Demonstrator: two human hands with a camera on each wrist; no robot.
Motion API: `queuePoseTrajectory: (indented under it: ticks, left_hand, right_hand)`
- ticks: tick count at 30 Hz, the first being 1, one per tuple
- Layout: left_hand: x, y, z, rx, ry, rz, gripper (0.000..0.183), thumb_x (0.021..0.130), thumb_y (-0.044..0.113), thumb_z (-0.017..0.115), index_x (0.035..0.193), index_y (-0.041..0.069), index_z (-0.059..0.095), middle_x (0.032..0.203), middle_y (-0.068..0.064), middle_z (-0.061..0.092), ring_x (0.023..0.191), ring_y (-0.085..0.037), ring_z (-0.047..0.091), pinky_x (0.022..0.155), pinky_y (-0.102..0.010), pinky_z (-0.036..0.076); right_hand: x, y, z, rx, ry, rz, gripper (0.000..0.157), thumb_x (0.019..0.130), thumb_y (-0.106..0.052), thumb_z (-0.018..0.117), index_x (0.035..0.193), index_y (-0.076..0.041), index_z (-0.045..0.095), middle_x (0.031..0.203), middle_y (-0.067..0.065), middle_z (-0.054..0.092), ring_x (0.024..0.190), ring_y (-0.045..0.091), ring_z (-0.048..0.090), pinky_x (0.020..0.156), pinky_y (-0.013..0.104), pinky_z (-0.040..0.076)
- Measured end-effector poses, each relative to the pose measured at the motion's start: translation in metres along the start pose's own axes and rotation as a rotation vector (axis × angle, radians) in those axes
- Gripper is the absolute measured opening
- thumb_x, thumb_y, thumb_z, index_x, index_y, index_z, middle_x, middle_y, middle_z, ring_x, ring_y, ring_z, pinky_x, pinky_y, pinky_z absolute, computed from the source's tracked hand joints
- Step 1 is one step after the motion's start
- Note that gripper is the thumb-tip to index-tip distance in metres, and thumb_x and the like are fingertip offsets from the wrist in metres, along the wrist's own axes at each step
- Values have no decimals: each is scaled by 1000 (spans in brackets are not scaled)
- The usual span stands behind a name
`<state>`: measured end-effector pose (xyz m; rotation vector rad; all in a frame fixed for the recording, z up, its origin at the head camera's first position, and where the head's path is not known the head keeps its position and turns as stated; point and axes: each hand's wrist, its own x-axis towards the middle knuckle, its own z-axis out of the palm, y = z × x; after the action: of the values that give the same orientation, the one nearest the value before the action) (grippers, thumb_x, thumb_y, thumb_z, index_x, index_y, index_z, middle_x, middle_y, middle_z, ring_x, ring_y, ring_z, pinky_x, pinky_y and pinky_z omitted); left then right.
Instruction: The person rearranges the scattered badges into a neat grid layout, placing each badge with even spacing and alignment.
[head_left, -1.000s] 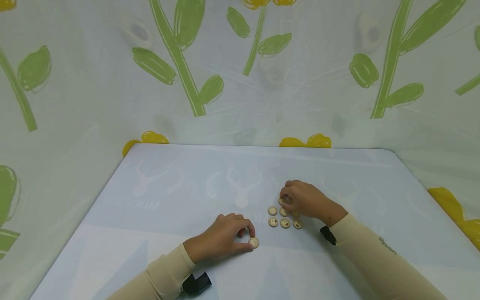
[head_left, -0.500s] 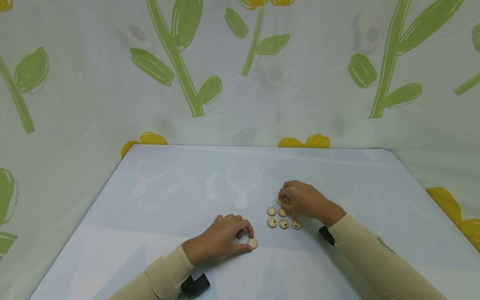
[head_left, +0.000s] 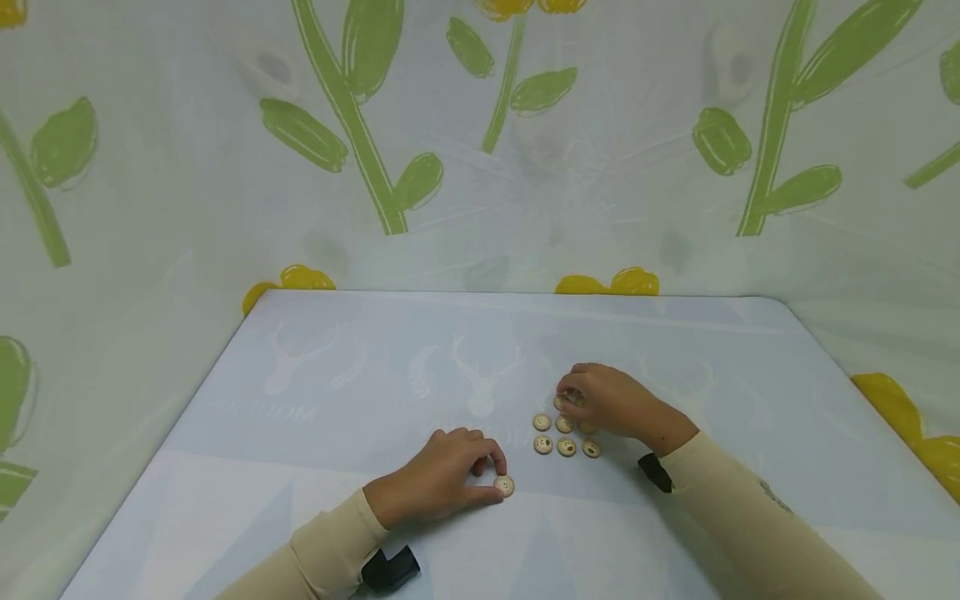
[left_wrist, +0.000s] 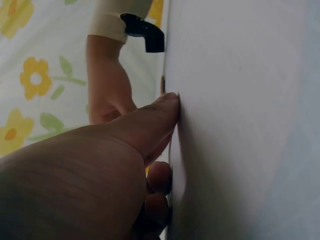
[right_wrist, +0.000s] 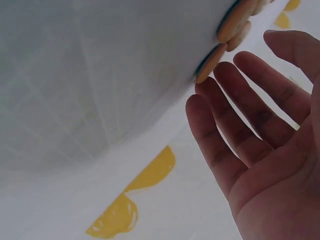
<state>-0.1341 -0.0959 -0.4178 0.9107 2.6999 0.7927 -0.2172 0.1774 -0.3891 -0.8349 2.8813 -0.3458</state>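
My left hand (head_left: 442,475) rests low over the tabletop, pinching a round pale wooden button (head_left: 505,486) between thumb and index finger. The button lies face up, with small dark marks. Further back to the right, my right hand (head_left: 611,398) holds another wooden button (head_left: 558,402) at its edges with thumb and index finger. Buttons in rows lie beside and under it, such as a near-row button (head_left: 566,447); the hand partly covers some. In the right wrist view, the other fingers (right_wrist: 240,110) extend loosely beside several buttons (right_wrist: 232,25). The left wrist view hides the left hand's button.
A pale blue-white tabletop (head_left: 360,367) with faint deer prints spreads around both hands. Behind it hangs a white cloth (head_left: 480,200) with green leaves and yellow flowers. Each wrist wears a black strap-on device, the left one (head_left: 390,569) touching or close to the table.
Both hands keep their places and hold the same buttons. Only a slight shift of the head view shows.
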Motion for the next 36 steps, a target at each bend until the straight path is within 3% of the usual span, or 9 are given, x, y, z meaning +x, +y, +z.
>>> queuePoseTrajectory:
  ticks: [11, 17, 20, 28, 36]
  left_hand:
    - [4, 0, 2, -28, 3, -27, 18, 87, 42, 76, 95, 31, 65, 79, 18, 53, 79, 1, 49, 83, -32, 35]
    - [11, 4, -7, -66, 14, -37, 18, 88, 37, 77, 96, 27, 65, 78, 12, 56, 64, 0, 46, 68, -24, 41]
    - [20, 6, -12, -35, 40, -31, 19, 87, 34, 78, 97, 24, 65, 79, 10, 56, 63, -1, 46, 66, -22, 41]
    - [51, 5, -27, 20, 79, -59, 20, 87, 34, 78, 98, 24, 64, 83, 12, 60, 76, -4, 53, 82, -37, 38]
    - [79, -1, -29, 21, 97, -76, 19, 90, 34, 75, 101, 23, 64, 88, 9, 64, 77, -7, 56, 79, -31, 43]
  right_hand:
    - [-24, 2, -7, 59, 38, 28, 21, 95, -17, 66, 114, -10, 72, 104, -1, 68, 96, 15, 64, 87, 39, 55]
    - [-29, 2, -9, 78, 47, 45, 20, 95, -18, 67, 113, -11, 72, 103, -2, 69, 98, 16, 64, 89, 40, 55]
    - [-31, 1, -10, 92, 47, 51, 20, 95, -18, 67, 113, -11, 72, 104, -2, 69, 100, 17, 65, 89, 40, 55]
    - [-34, 6, -5, 92, 57, 37, 19, 95, -18, 68, 111, -12, 73, 104, -3, 70, 99, 15, 65, 88, 38, 55]
    - [-33, 10, -1, 81, 94, -17, 16, 93, -16, 69, 108, -11, 73, 93, -7, 66, 87, 10, 62, 80, 32, 54]
